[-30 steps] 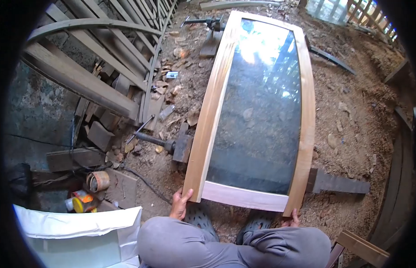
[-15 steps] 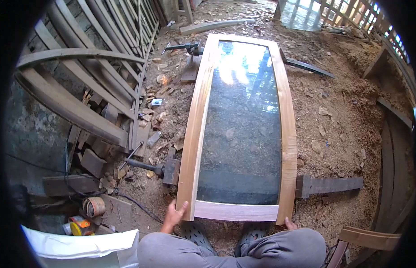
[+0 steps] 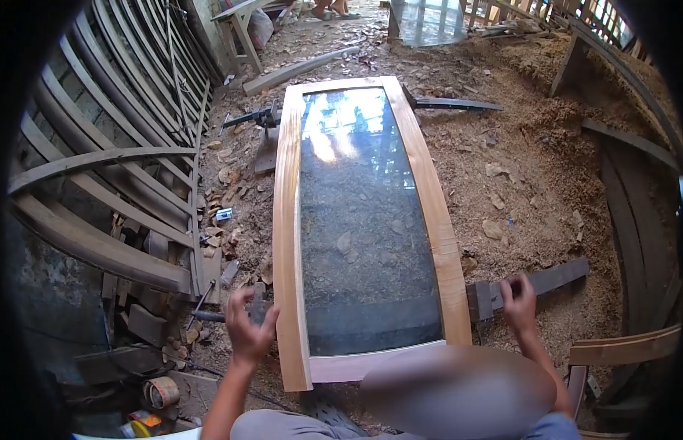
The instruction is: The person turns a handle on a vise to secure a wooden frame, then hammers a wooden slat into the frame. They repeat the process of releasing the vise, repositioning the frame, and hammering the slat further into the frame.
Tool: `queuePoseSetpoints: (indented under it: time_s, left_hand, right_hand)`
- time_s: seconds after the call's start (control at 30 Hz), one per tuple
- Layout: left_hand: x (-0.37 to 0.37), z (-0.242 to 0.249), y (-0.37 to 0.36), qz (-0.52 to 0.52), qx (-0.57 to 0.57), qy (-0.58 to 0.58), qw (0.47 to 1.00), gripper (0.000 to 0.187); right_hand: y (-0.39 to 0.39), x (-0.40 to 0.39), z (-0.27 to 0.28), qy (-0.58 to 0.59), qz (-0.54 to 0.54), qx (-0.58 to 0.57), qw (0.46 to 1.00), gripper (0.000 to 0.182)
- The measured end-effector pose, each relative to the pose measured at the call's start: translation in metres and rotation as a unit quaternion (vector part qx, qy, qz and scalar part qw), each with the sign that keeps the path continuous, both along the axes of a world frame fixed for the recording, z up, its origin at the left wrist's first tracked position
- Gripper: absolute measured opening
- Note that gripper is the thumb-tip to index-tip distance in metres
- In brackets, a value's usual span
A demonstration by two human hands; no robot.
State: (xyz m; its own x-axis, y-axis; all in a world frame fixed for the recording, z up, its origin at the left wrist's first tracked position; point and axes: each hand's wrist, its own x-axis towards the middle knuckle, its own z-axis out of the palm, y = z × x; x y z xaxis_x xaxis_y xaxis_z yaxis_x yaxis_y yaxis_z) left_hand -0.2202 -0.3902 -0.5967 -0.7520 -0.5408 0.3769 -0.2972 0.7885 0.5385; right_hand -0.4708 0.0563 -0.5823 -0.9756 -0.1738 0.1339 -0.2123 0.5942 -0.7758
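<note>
A wooden frame with a glass pane (image 3: 367, 220) lies lengthwise before me, light reflecting off the far end of the glass. My left hand (image 3: 252, 328) is raised beside its near left side, fingers apart and holding nothing. Behind that hand, a bar clamp's screw handle (image 3: 208, 316) is partly hidden. On the other side, my right hand (image 3: 520, 304) hovers over the clamp's dark bar (image 3: 554, 283), fingers bent but apart, with nothing in them. A second clamp (image 3: 264, 117) spans the far end. A blurred patch covers the frame's near right corner.
Curved wooden slats (image 3: 99, 165) lean along the left wall. Shavings (image 3: 517, 183) cover the ground. A round tin (image 3: 162, 392) stands at lower left, and a curved wooden piece (image 3: 627, 346) at lower right. Another person's feet (image 3: 334, 13) show at the top.
Both hands have left the frame's near corners and risen, moving forward and outward to either side. The view has shifted, and a blurred patch now hides the near right corner.
</note>
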Motion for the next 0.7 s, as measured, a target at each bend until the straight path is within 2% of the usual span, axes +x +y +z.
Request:
queuePoseSetpoints:
  time_s: [0.03,0.1,0.17,0.2,0.23,0.27,0.3,0.33,0.37,0.4,0.47,0.5,0.53,0.6,0.63,0.7]
  left_hand:
    - [-0.029,-0.002,-0.015,-0.036,0.01,0.015,0.999,0.057]
    - [-0.078,-0.016,-0.042,-0.039,0.028,-0.045,0.998,0.068]
    - [-0.113,-0.04,-0.063,0.027,0.056,-0.166,0.984,0.078]
    - [-0.121,-0.059,-0.074,0.031,0.051,-0.168,0.984,0.078]
    - [-0.13,-0.079,-0.085,0.064,0.095,-0.193,0.975,0.081]
    - [-0.139,-0.092,-0.092,0.095,0.14,-0.215,0.962,0.085]
    - [-0.146,-0.099,-0.096,0.09,0.137,-0.217,0.962,0.085]
    - [-0.152,-0.105,-0.097,0.131,0.2,-0.233,0.943,0.082]
    - [-0.159,-0.114,-0.098,0.169,0.262,-0.247,0.917,0.079]
    - [-0.164,-0.131,-0.099,0.161,0.262,-0.25,0.918,0.079]
    - [-0.166,-0.165,-0.099,0.143,0.352,-0.093,0.921,0.069]
    - [-0.166,-0.162,-0.091,0.163,0.336,-0.066,0.925,0.061]
    - [-0.164,-0.164,-0.09,0.167,0.333,-0.071,0.925,0.061]
    - [-0.164,-0.165,-0.094,0.144,0.301,-0.052,0.941,0.061]
    - [-0.164,-0.168,-0.093,0.169,0.266,-0.065,0.947,0.061]
    - [-0.165,-0.165,-0.093,0.165,0.277,-0.074,0.944,0.062]
  right_hand:
    - [-0.017,-0.035,-0.01,0.001,0.04,-0.01,0.999,0.021]
    - [-0.062,-0.101,-0.035,0.011,0.081,0.017,0.997,0.031]
    - [-0.101,-0.158,-0.084,0.069,0.056,0.102,0.991,0.048]
    - [-0.116,-0.182,-0.113,0.115,0.024,0.161,0.98,0.059]
    - [-0.131,-0.199,-0.137,0.113,0.024,0.158,0.981,0.059]
    - [-0.142,-0.214,-0.158,0.004,-0.02,0.166,0.986,0.067]
    - [-0.145,-0.224,-0.168,-0.106,-0.067,0.172,0.977,0.075]
    - [-0.153,-0.21,-0.143,-0.199,-0.028,0.07,0.977,0.079]
    - [-0.156,-0.207,-0.149,-0.251,-0.015,0.014,0.968,0.078]
    - [-0.154,-0.206,-0.156,-0.299,-0.002,-0.041,0.953,0.077]
    - [-0.151,-0.203,-0.151,-0.301,-0.014,-0.057,0.952,0.073]
    - [-0.152,-0.2,-0.15,-0.306,-0.016,-0.074,0.949,0.07]
    - [-0.153,-0.196,-0.153,-0.312,-0.014,-0.075,0.947,0.07]
    - [-0.155,-0.199,-0.154,-0.337,0.03,-0.163,0.927,0.064]
    - [-0.157,-0.199,-0.157,-0.322,0.038,-0.191,0.926,0.061]
    - [-0.157,-0.2,-0.155,-0.318,0.023,-0.152,0.935,0.062]
